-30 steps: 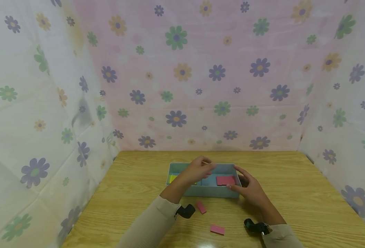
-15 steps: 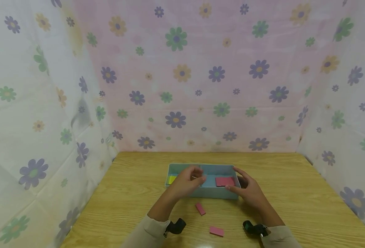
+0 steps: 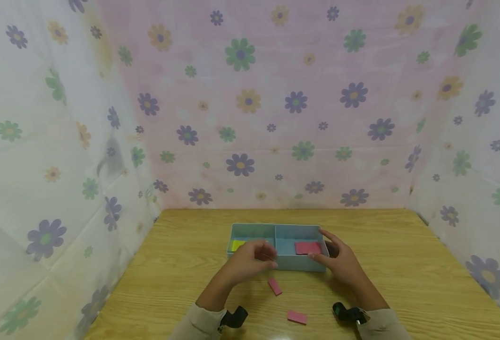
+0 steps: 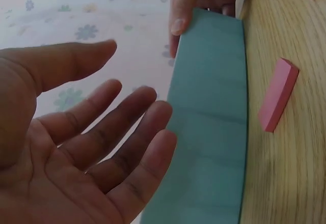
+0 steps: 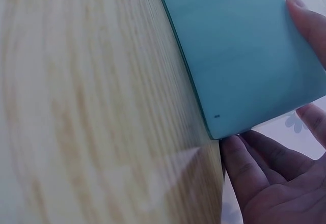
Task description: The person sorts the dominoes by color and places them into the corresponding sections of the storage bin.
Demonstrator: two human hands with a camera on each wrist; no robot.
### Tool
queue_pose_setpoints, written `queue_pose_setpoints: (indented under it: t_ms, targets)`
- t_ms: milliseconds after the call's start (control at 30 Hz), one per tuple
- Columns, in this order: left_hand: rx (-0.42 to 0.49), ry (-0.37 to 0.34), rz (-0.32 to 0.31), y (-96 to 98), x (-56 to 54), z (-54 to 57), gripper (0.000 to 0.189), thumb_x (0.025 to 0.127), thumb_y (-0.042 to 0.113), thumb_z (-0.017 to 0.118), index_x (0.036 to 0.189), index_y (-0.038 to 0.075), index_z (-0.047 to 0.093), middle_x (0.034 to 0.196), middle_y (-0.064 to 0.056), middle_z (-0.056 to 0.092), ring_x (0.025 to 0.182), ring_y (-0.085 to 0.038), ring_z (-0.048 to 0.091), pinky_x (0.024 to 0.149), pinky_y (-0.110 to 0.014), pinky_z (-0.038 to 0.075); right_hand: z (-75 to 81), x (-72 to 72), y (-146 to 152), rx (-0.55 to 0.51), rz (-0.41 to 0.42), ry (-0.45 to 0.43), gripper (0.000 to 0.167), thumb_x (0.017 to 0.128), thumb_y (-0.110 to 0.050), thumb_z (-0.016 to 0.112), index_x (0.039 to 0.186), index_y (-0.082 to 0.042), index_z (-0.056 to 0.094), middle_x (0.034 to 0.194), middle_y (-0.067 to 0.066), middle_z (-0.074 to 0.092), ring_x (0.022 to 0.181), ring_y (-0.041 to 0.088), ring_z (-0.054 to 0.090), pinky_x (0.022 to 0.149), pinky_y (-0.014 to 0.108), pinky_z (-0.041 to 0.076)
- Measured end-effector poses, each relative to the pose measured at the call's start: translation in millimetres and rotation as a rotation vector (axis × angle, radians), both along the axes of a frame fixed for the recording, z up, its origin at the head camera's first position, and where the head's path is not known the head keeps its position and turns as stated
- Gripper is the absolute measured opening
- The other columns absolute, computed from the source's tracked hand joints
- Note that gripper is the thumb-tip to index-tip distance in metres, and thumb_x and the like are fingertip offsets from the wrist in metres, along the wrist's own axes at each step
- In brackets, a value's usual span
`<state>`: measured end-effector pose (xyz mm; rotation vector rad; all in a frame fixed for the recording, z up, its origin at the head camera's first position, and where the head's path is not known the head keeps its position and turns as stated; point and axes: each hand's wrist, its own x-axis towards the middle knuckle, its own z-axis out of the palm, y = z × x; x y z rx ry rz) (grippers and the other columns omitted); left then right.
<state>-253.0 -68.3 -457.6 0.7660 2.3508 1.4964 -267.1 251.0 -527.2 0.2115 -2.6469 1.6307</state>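
A light blue two-compartment box (image 3: 300,263) stands on the wooden table. Pink pieces (image 3: 308,248) lie in its right compartment, and a yellow piece (image 3: 238,245) shows in the left one, partly hidden by my left hand (image 3: 250,259). That hand hovers at the box's front left, holding nothing; in the left wrist view its fingers (image 4: 140,180) are spread and slightly bent. My right hand (image 3: 346,264) grips the box's right end, thumb at the front wall and fingers around the end wall. Two flat pink blocks (image 3: 275,286) (image 3: 297,317) lie in front of the box.
The wooden table (image 3: 182,264) extends on both sides of the box. Flower-patterned cloth (image 3: 275,118) hangs behind it and along both sides. Black wrist-worn devices (image 3: 234,317) sit below each hand, near the loose pink blocks.
My left hand has drawn back from over the box's middle toward its front left, uncovering the divider. The right hand keeps its hold, and the pink blocks stay in place.
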Motion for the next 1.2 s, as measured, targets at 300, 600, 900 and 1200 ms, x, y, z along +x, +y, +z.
queue_pose_setpoints:
  t_ms: [300,600,900,1200]
  targets:
    - [-0.116,0.001,-0.103,1.8,-5.0,-13.4,0.032,0.093,0.014,0.078,0.124,0.014,0.072,0.123,0.000,0.072,0.117,-0.013,0.066,0.094,-0.025,0.055,4.2,-0.3,0,-0.006,0.011,-0.003,0.087,0.092,-0.050,0.075,0.164,-0.032,0.029,0.161,0.025,0.040,0.145,0.044,0.045,0.108,0.057,0.050]
    - [-0.153,-0.011,-0.123,3.0,-3.5,-21.7,0.038,0.089,0.010,0.082,0.125,0.012,0.072,0.124,-0.004,0.073,0.116,-0.013,0.067,0.097,-0.029,0.056,3.7,0.9,-2,-0.017,-0.015,-0.022,0.085,0.094,-0.045,0.076,0.164,-0.031,0.031,0.161,0.024,0.041,0.146,0.042,0.045,0.110,0.056,0.049]
    - [-0.159,-0.037,-0.151,2.6,-6.1,-33.3,0.035,0.089,0.011,0.082,0.123,0.012,0.074,0.123,-0.002,0.074,0.117,-0.016,0.069,0.099,-0.029,0.056,6.0,4.8,-4,-0.033,-0.002,-0.030,0.084,0.095,-0.042,0.075,0.165,-0.030,0.029,0.162,0.025,0.038,0.146,0.044,0.043,0.110,0.056,0.049]
    - [-0.182,-0.027,-0.150,2.7,-12.6,-41.0,0.032,0.089,0.000,0.079,0.118,0.012,0.077,0.114,0.003,0.076,0.105,-0.005,0.068,0.093,-0.022,0.055,2.4,0.0,-1,-0.024,0.012,-0.020,0.087,0.094,-0.049,0.074,0.165,-0.030,0.027,0.163,0.025,0.037,0.147,0.044,0.043,0.108,0.054,0.051]
